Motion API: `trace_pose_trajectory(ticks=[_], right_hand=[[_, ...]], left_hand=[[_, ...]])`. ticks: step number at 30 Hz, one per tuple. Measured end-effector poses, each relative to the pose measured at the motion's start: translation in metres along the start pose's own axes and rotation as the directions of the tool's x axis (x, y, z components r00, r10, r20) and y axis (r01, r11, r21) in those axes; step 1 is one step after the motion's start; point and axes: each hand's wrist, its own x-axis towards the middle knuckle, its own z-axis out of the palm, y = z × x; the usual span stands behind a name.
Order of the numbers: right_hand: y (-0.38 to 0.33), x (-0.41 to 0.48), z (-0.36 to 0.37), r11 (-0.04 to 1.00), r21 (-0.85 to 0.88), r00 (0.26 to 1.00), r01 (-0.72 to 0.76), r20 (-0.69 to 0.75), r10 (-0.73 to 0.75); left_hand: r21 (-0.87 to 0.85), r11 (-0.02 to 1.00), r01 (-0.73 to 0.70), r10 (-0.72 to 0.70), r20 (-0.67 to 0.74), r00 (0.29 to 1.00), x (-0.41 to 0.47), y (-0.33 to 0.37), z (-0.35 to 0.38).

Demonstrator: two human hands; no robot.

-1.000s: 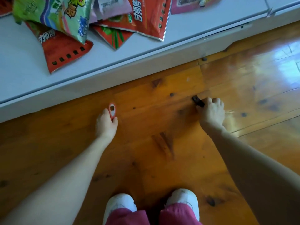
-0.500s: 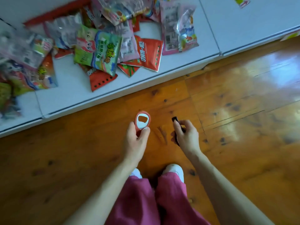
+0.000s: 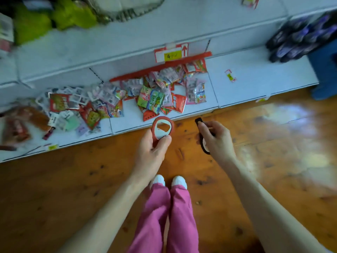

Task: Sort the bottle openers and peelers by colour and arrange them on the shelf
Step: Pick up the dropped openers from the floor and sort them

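My left hand (image 3: pixel 152 150) grips a red bottle opener (image 3: pixel 162 127) with a white metal inset, its ring end pointing toward the shelf. A black bottle opener (image 3: pixel 199 121) is held in my right hand (image 3: pixel 217 139); its tip sticks out above my fingers and its loop shows below my palm. Both hands hang above the wooden floor, just in front of the white bottom shelf (image 3: pixel 246 84). No peeler can be made out.
Several snack packets (image 3: pixel 155 96) lie heaped on the bottom shelf, more at the left (image 3: pixel 73 108). A red price label (image 3: pixel 171 52) hangs on the upper shelf edge. Dark packets over a blue box (image 3: pixel 300 37) stand at the right. My feet (image 3: pixel 169 180) are on the floor below.
Both hands have risen from the floor with an opener each and come closer together. The view has pulled back and up, showing more of the shelves.
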Motion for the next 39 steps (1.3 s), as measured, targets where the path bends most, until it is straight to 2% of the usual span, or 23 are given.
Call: trace_pose_trajectory(ticks=[3, 6, 11, 15, 18, 26, 32, 39], right_hand=[[-0.086, -0.02, -0.021, 0.996, 0.017, 0.995, 0.088, 0.042, -0.089], [-0.159, -0.038, -0.032, 0.978, 0.02, 0.972, 0.207, 0.107, -0.208], [-0.263, -0.067, -0.034, 0.923, 0.006, 0.902, 0.385, 0.21, -0.377], [-0.332, -0.095, -0.012, 0.829, 0.029, 0.785, 0.559, 0.303, -0.54], [-0.366, -0.114, 0.012, 0.76, 0.069, 0.705, 0.646, 0.327, -0.629], [-0.461, -0.134, 0.113, 0.655, 0.065, 0.589, 0.753, 0.378, -0.715], [-0.519, -0.118, 0.204, 0.647, 0.041, 0.603, 0.761, 0.322, -0.73], [-0.562, -0.086, 0.269, 0.772, 0.131, 0.739, 0.622, 0.227, -0.634]], left_hand=[[-0.037, 0.994, -0.107, 0.108, 0.017, 0.994, -0.033, 0.065, -0.023], [-0.056, 0.971, -0.231, 0.23, -0.033, 0.973, -0.068, 0.116, -0.045], [-0.022, 0.932, -0.361, 0.35, -0.2, 0.915, -0.124, 0.167, -0.09], [-0.046, 0.901, -0.431, 0.387, -0.365, 0.847, -0.154, 0.196, -0.129], [0.011, 0.883, -0.469, 0.424, -0.443, 0.79, -0.172, 0.21, -0.164], [0.008, 0.844, -0.537, 0.428, -0.613, 0.664, -0.184, 0.23, -0.282], [0.056, 0.816, -0.575, 0.482, -0.615, 0.624, -0.156, 0.261, -0.381], [0.037, 0.825, -0.564, 0.491, -0.542, 0.683, -0.112, 0.292, -0.45]])
